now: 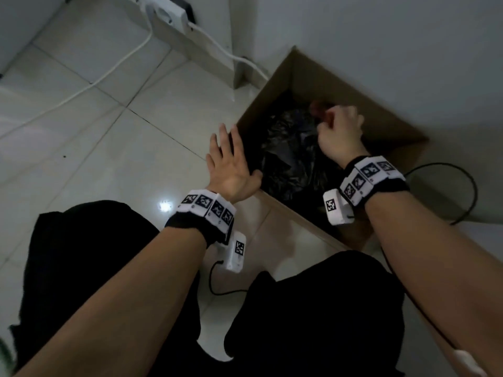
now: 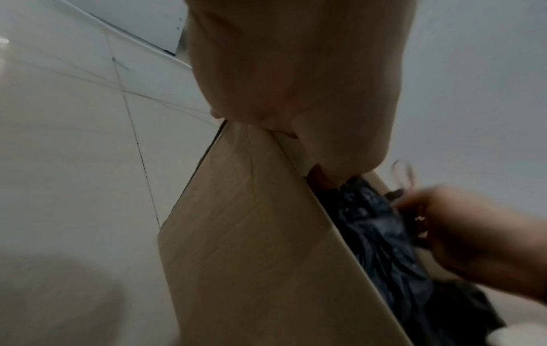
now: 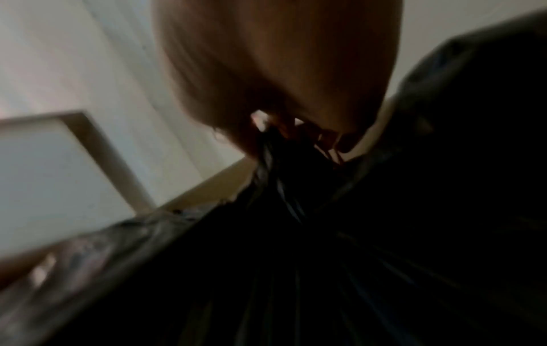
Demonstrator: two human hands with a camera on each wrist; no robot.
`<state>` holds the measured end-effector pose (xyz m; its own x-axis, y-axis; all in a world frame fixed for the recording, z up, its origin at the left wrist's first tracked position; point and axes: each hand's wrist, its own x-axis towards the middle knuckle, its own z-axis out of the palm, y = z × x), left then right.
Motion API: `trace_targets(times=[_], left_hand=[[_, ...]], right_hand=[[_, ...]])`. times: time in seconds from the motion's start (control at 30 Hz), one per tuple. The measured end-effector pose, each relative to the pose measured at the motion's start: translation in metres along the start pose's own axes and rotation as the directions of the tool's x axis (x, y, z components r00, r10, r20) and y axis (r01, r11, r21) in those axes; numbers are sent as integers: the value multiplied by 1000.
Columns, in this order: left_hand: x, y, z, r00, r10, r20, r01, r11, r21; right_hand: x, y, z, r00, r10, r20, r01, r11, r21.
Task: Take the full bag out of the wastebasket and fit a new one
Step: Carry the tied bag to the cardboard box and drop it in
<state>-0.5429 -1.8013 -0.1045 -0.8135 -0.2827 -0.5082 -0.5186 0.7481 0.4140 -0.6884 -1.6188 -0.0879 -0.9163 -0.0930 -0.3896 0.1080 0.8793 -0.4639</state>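
A brown cardboard box [image 1: 381,110] serves as the wastebasket and stands on the floor against the wall. A crumpled black bag [image 1: 288,159] fills it. My left hand [image 1: 228,159] rests on the box's left rim, fingers straight on the outside and thumb over the edge; the left wrist view shows that palm [image 2: 296,82] against the box wall [image 2: 251,234]. My right hand [image 1: 340,131] is over the far side of the box, fingers curled round the bag's gathered top and its red drawstring [image 1: 317,106]. In the blurred right wrist view, black plastic [image 3: 325,257] hangs below the fist [image 3: 281,70].
A white power strip [image 1: 166,12] with a white cable [image 1: 109,69] lies on the tiled floor at the back left. A black cable [image 1: 468,191] loops on the floor right of the box. The white wall [image 1: 408,36] is close behind. My knees [image 1: 81,254] are at the bottom.
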Motion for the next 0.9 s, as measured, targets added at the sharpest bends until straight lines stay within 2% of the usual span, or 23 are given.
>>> trace_targets(times=[0.03,0.07,0.13,0.2,0.3,0.37,0.47,0.53,0.6,0.7,0.8,0.9], left_hand=[[0,-1,0,1000,2,-8,-2,1000,-19],[1,-1,1,1000,3,-18,-4,999,-32],[2,-2,3,999,6,-32,-7,999,-46],[3,-2,4,999,11,-44,-14,998,-62],[2,-3,3,999,6,-48,-10,997,-83],[0,-2,0,1000,1,-31,-3,996,-88],[-3,3,-9,999,-18,45,22,996,-88],[-10,7,-24,992,-49,120,60,994,-96],[-26,12,-47,975,-72,211,90,993,-76],[-74,22,-96,960,-46,276,57,998,-31],[-141,32,-143,948,-38,317,56,997,-50],[-216,36,-172,898,-133,419,177,982,-69]], right_hand=[[5,7,7,999,-45,25,48,988,-148],[9,11,11,995,-78,56,88,973,-212],[20,11,16,990,-48,136,75,978,-197],[33,6,22,987,29,160,0,984,-180],[41,-10,35,976,98,195,-45,964,-261],[42,-15,41,975,97,199,-38,959,-281],[31,-13,29,972,128,198,-89,977,-195],[10,-13,8,974,134,181,-111,985,-133],[-19,-19,-18,985,133,108,-124,989,-87],[-77,-31,-58,987,153,44,-154,988,5],[-150,-51,-103,980,176,89,-185,977,110],[-230,-76,-153,973,186,137,-218,936,275]])
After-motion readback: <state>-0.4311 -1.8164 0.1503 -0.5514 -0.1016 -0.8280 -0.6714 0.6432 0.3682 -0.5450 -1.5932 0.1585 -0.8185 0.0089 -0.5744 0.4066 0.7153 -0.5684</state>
